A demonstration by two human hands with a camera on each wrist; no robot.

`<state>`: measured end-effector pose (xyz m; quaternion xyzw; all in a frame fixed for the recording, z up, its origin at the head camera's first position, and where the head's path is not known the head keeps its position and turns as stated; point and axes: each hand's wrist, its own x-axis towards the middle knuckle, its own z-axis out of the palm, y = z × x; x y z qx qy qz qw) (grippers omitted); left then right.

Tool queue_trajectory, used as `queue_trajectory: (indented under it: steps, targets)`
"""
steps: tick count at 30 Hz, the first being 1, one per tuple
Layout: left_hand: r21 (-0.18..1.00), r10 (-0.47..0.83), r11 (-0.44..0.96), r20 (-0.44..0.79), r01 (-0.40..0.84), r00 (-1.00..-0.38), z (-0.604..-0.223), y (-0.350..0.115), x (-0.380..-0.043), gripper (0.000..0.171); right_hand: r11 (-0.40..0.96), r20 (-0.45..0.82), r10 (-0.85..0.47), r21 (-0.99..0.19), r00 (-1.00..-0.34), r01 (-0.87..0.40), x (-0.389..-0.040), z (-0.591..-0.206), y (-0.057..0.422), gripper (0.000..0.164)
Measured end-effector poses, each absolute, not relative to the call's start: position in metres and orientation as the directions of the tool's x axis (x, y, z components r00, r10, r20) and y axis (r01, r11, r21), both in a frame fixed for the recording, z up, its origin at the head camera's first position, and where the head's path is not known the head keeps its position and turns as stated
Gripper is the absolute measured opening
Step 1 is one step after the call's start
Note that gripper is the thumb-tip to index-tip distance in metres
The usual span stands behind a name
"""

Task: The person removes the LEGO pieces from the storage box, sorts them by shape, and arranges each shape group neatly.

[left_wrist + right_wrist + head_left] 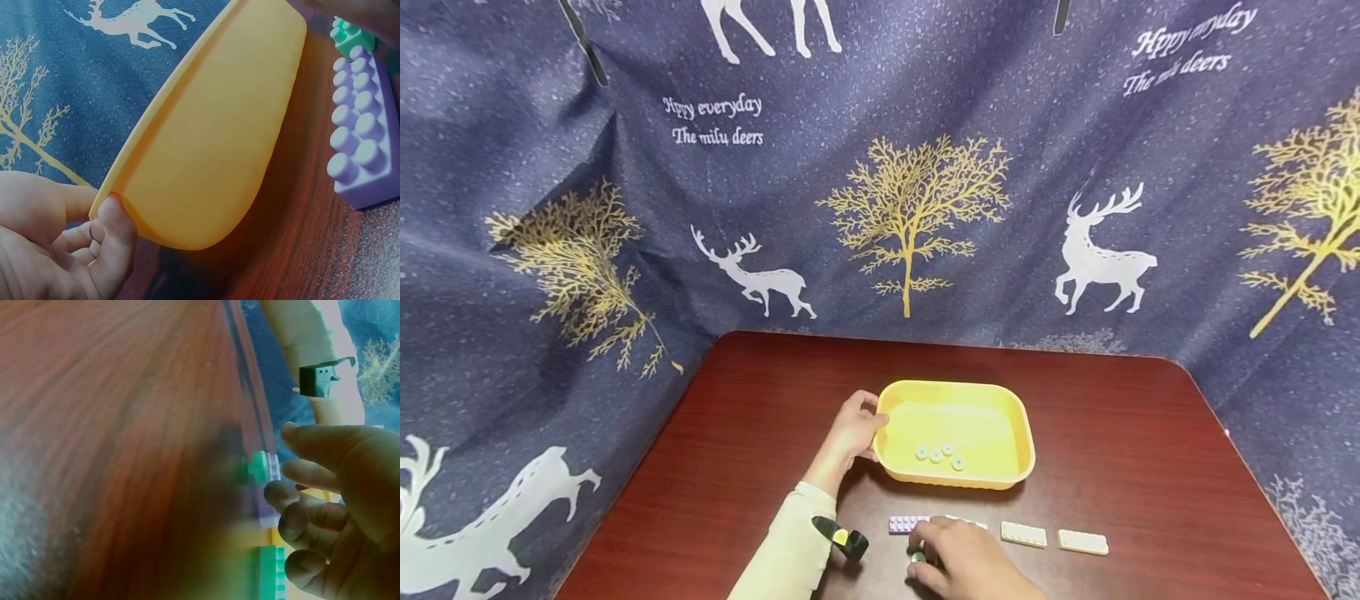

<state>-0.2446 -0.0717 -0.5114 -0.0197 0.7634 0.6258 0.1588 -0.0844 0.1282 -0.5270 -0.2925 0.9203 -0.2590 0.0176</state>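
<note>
Four small rings [958, 463] already lay inside the yellow tray [955, 481], its rim in the left hand [855, 427]'s pinching grip. A purple block [898, 524] lay outside on the counter [1150, 467]. The right hand [966, 556] curved near a green block [257, 467]; whether it held it, I couldn't tell.

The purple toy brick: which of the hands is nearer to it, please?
Right: the right hand is close by the right end of the purple toy brick; the left hand grips the yellow tray.
</note>
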Motion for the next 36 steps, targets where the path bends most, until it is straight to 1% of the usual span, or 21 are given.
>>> queue_trajectory:
  steps: [3,10,16,26,36]
  targets:
    - [0.947,0.167,0.222,-0.272,-0.233,-0.948,-0.512,-0.072,-0.244,0.035,0.680,0.138,-0.539,-0.512,-0.831,-0.525,-0.085,-0.525,0.128,0.016]
    - [0.948,0.167,0.221,-0.268,-0.229,-0.949,-0.513,-0.074,-0.245,0.036,0.661,0.258,-0.497,-0.505,-0.828,-0.554,-0.088,-0.520,0.129,0.014]
    - [0.951,0.168,0.214,-0.260,-0.222,-0.951,-0.514,-0.074,-0.246,0.034,0.653,0.265,-0.442,-0.560,-0.857,-0.510,-0.094,-0.511,0.132,0.014]
    - [0.949,0.179,0.216,-0.270,-0.230,-0.946,-0.513,-0.074,-0.246,0.033,0.727,0.268,-0.353,-0.525,-0.897,-0.443,-0.103,-0.503,0.139,0.015]
    - [0.951,0.180,0.203,-0.271,-0.234,-0.946,-0.513,-0.073,-0.249,0.032,0.741,0.389,-0.310,-0.472,-0.867,-0.477,-0.120,-0.500,0.146,0.020]
